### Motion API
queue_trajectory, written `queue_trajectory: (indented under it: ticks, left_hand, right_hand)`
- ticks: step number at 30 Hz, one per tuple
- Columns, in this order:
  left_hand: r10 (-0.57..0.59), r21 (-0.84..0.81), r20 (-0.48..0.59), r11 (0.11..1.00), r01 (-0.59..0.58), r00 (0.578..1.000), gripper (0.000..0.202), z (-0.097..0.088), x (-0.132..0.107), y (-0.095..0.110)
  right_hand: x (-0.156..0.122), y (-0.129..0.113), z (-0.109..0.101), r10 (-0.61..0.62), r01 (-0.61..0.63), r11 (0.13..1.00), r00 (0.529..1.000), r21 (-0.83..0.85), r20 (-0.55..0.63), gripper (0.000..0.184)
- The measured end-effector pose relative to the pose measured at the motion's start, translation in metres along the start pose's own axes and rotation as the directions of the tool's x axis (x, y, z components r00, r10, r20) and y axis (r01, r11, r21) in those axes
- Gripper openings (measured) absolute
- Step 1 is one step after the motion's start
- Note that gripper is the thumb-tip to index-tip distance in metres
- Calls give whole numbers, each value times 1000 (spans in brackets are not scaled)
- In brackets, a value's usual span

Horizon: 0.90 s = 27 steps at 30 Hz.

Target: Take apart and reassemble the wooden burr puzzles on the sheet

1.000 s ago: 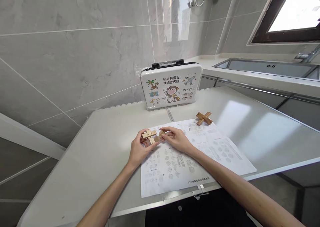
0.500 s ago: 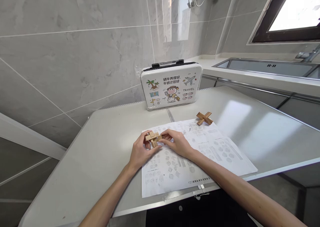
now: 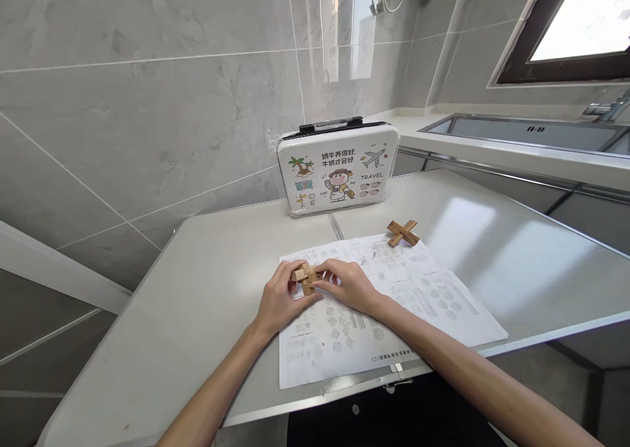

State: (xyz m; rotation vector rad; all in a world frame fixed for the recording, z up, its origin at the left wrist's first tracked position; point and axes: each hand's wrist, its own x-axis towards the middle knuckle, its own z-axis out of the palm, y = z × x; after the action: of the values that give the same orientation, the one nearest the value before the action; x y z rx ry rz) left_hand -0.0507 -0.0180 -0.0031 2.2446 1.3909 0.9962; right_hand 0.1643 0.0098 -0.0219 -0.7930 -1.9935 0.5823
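Note:
A small wooden block puzzle (image 3: 305,277) is pinched between both my hands, just above a printed instruction sheet (image 3: 423,302) on the grey table. My left hand (image 3: 278,299) grips its left side with curled fingers. From the right, my right hand (image 3: 347,284) presses on it with thumb and fingertips. Further back on the sheet's far right corner lies a second wooden puzzle, a cross shape (image 3: 402,232), untouched.
A white tin case (image 3: 337,169) with cartoon travel pictures stands upright against the tiled wall at the table's back. A steel sink (image 3: 522,132) and counter run along the right, under a window. The table's front edge (image 3: 315,400) is near my body.
The wooden pieces, spread apart a second ago, are now pushed together into a tighter cluster. Both hands have closed in a little toward each other.

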Motion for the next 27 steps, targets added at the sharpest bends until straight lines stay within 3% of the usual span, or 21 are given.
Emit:
queue_trajectory:
  ticks: [11, 18, 21, 27]
  left_hand:
    - [24, -2, 35, 1000, -24, 999, 62, 1, -1, -2]
    - [-36, -77, -10, 996, 35, 999, 63, 1, 2, -1]
    - [-68, -156, -43, 986, 60, 997, 66, 1, 4, -1]
    - [-139, -357, 31, 923, 141, 990, 70, 2, 4, 1]
  right_hand:
    - [-2, -2, 2, -3, 4, 998, 1000, 67, -12, 21]
    - [1, -6, 0, 143, -140, 981, 990, 136, -8, 20]
    - [3, -7, -2, 207, -208, 961, 978, 185, 22, 24]
    - [5, -5, -2, 225, -255, 942, 962, 217, 153, 28]
